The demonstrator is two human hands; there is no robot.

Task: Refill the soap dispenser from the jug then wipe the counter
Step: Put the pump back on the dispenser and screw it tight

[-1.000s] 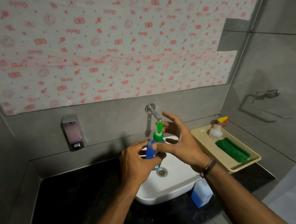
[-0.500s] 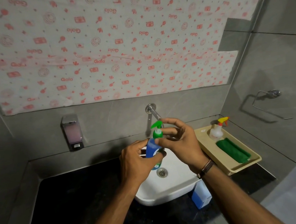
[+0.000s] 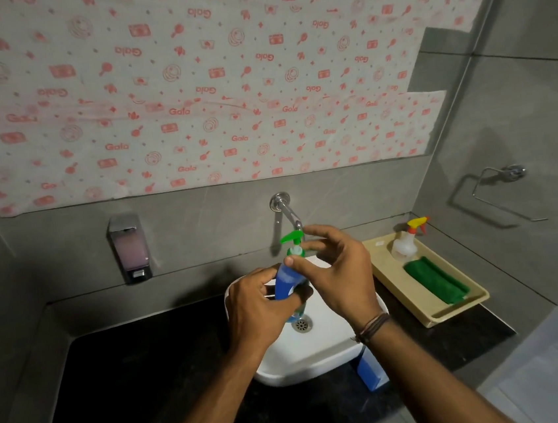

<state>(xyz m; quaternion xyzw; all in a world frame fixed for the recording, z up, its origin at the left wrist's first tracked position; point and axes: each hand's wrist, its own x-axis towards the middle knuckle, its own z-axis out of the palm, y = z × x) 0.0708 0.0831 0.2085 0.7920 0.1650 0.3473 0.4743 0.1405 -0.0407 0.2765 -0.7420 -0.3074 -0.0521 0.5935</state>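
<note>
Over one basin, left grip and right grip hold one soap bottle.

The brand word "Gala" repeats in red all over the white patterned sheet on the wall above the counter, some copies upright, others flipped. The blue pump bottle's label cannot be read.

glossy white basin, polished metal tap

red-printed paper on grey wall, chrome tap, towel ring, spray bottle in beige tray
</note>
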